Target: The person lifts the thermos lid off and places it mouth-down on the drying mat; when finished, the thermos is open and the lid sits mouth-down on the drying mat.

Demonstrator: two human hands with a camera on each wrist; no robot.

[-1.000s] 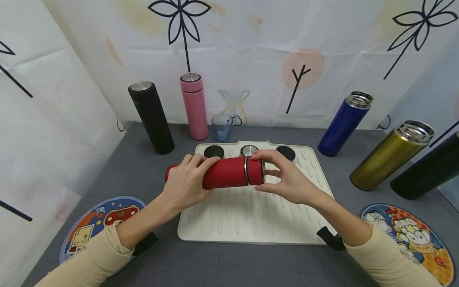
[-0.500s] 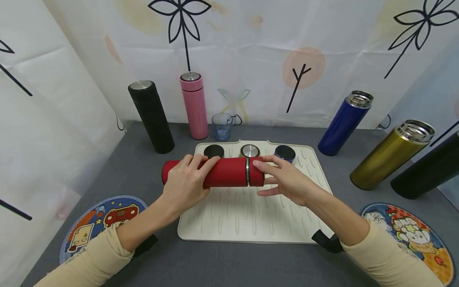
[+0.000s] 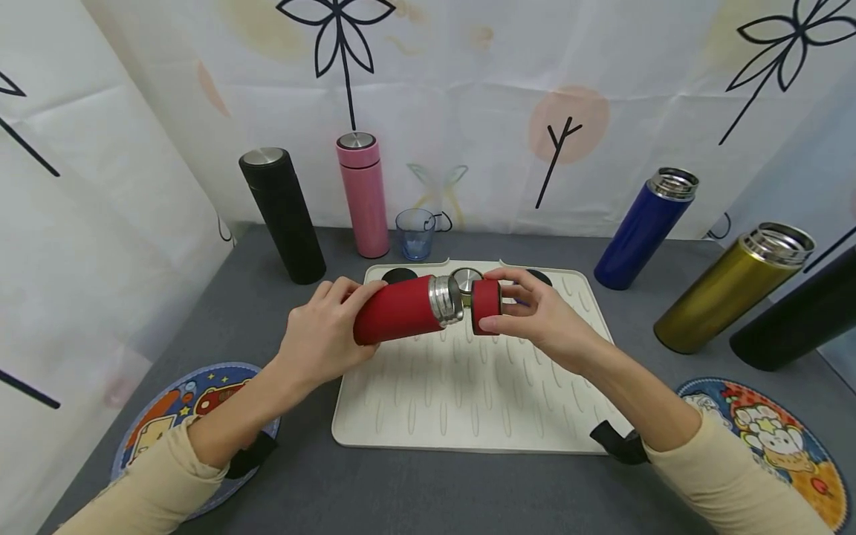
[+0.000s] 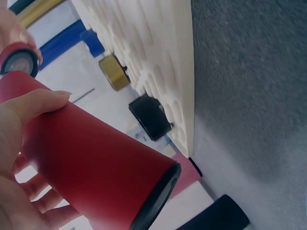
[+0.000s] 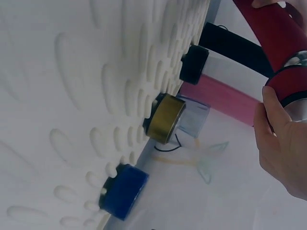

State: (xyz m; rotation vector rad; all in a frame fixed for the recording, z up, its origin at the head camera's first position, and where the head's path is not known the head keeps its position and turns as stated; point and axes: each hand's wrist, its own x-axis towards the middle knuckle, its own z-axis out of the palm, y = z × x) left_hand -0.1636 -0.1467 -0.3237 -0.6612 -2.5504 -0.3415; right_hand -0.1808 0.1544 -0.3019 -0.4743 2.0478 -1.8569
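Observation:
My left hand (image 3: pixel 328 327) grips a red thermos bottle (image 3: pixel 396 310) round its body, tilted nearly flat above the cream ribbed mat (image 3: pixel 461 416). Its bare steel neck points right. Just off that mouth, my right hand (image 3: pixel 545 319) pinches the red lid (image 3: pixel 486 307) between thumb and fingers, a small gap apart from the neck. In the left wrist view the bottle's black base (image 4: pixel 158 196) faces the camera. Along the mat's back edge stand a black lid (image 4: pixel 149 116), a gold lid (image 5: pixel 166 119) and a blue lid (image 5: pixel 124 191).
Behind the mat at left stand a black bottle (image 3: pixel 282 215), a pink bottle (image 3: pixel 362 197) and a clear blue cup (image 3: pixel 416 236). Lidless blue (image 3: pixel 642 230) and gold (image 3: pixel 729 290) bottles stand right, beside another dark bottle (image 3: pixel 802 319). Round cartoon mats (image 3: pixel 769 438) flank the cream mat.
The red lid has come off the bottle, baring the steel neck. My left hand has drawn the bottle left and tilted its mouth slightly up; my right hand holds the lid apart.

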